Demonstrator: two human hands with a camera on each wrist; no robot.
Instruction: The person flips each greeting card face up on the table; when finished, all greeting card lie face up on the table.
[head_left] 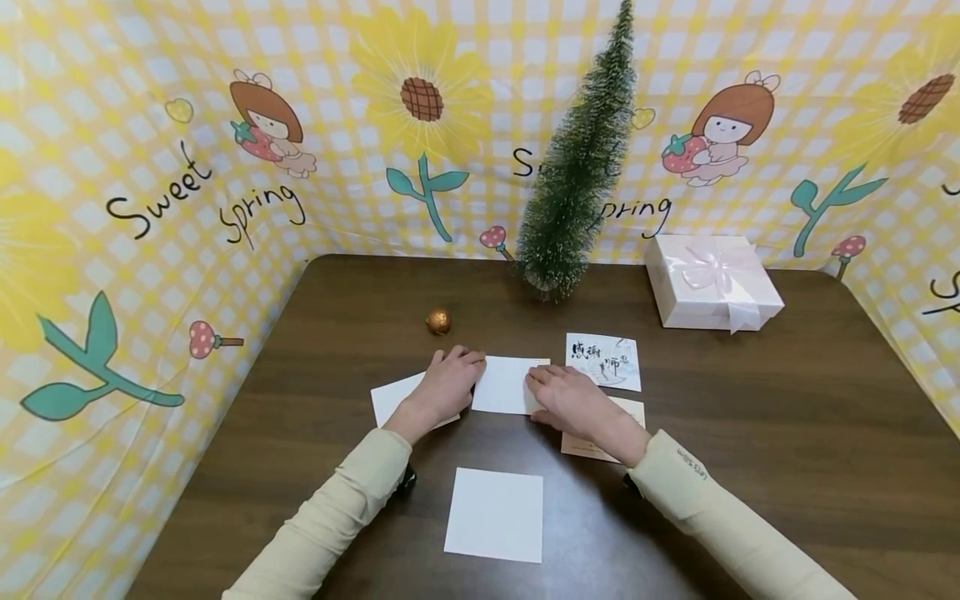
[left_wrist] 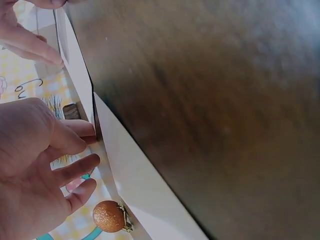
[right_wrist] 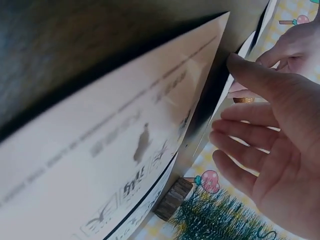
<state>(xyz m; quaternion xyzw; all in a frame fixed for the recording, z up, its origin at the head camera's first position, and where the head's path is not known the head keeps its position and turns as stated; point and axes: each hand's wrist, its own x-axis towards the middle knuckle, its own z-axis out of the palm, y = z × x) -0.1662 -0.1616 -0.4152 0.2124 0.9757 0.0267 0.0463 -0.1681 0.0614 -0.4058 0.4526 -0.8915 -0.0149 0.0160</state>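
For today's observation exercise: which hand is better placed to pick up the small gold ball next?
Probably the left hand: the gold ball lies just beyond its fingers, while the right hand rests farther away, across the white card.

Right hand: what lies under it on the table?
Under the right hand lie the white card's right edge and a beige card, mostly covered by hand and wrist; its print cannot be read.
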